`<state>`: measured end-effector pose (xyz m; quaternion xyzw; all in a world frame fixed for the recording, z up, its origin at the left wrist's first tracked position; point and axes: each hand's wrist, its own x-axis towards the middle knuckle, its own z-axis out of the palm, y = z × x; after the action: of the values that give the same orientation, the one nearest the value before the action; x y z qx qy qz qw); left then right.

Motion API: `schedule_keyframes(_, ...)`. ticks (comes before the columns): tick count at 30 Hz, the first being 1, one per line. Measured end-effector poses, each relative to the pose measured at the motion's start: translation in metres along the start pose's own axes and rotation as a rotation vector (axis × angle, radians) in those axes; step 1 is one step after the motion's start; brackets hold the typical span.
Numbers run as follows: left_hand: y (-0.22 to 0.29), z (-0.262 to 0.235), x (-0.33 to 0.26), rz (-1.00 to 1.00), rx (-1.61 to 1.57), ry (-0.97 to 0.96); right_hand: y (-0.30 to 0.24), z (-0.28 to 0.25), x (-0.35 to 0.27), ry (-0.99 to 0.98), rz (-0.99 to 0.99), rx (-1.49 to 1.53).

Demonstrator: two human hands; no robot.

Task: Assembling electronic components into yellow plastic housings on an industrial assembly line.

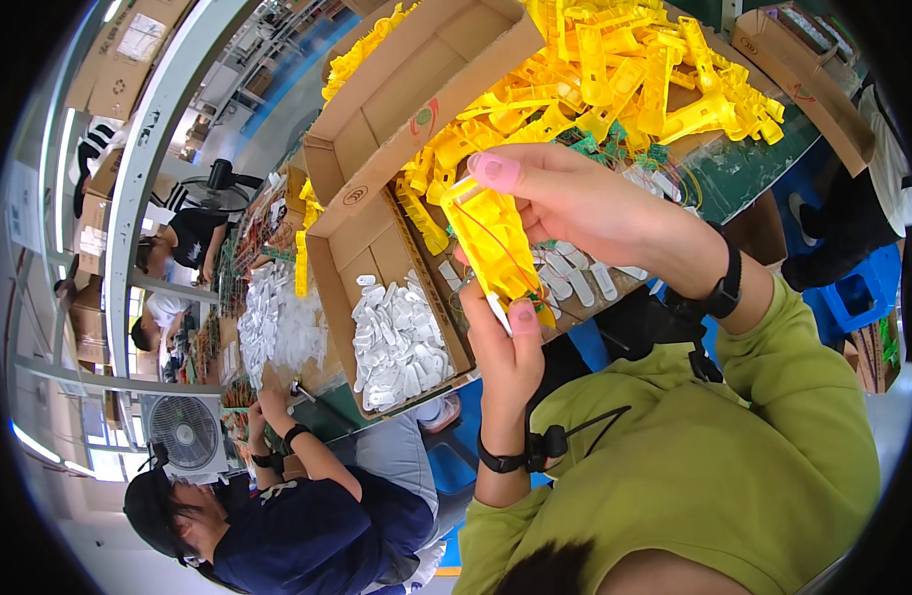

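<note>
Between my two hands is a yellow plastic housing [490, 236], tilted, its hollow inside facing me. A thin red wire [505, 251] runs along its inside, and a small pale cylinder [473, 191] sits near its upper end. My right hand [565, 188] is closed on the upper end, thumb pressed over the edge. At the lower end my left hand [505, 342] grips the housing, with a narrow white part [499, 311] by its fingers. Behind the hands, white plastic pieces [575, 278] and green circuit boards [605, 147] lie on the bench.
A large heap of yellow housings [614, 74] covers the far bench. Left of my hands stand an open cardboard box [431, 84] and another holding white pieces [401, 342]. A co-worker in dark blue [297, 526] works at the lower left; a fan [185, 433] stands beyond.
</note>
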<state>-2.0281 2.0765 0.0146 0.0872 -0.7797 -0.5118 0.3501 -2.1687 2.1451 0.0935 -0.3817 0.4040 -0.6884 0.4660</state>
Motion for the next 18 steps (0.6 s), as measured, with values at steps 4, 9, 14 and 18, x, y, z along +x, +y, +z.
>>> schedule_keyframes(4, 0.01, -0.002, 0.001, -0.042, -0.293, 0.011, 0.009, -0.005, -0.009, -0.09, -0.06, 0.148)
schedule_keyframes(9, 0.027, -0.001, -0.002, -0.058, -0.453, 0.229, 0.036, 0.007, -0.041, -0.106, -0.387, -0.543)
schedule_keyframes(14, 0.037, -0.002, -0.012, -0.074, -0.466, 0.195, 0.014, 0.019, -0.056, -0.079, -0.345, -0.683)
schedule_keyframes(18, 0.04, -0.005, -0.014, 0.009, -0.327, 0.125, 0.014, 0.022, -0.059, -0.062, -0.424, -0.733)
